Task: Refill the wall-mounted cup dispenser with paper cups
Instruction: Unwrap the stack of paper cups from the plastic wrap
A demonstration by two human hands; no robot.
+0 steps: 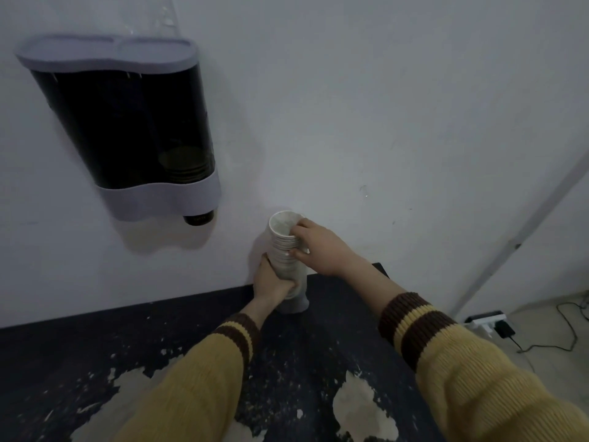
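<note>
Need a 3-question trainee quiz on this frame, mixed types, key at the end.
1. True or false: the left hand and the right hand both grip the tall stack of white paper cups.
2. Where does the right hand grip the stack? A) near the top rims B) at the base C) nowhere
3. Fill in: in the wall-mounted dark plastic cup dispenser with grey lid and base, as the picture shows it, cups are visible only in the ___ column.
Key: 1 true; 2 A; 3 right, with one cup poking out below.
</note>
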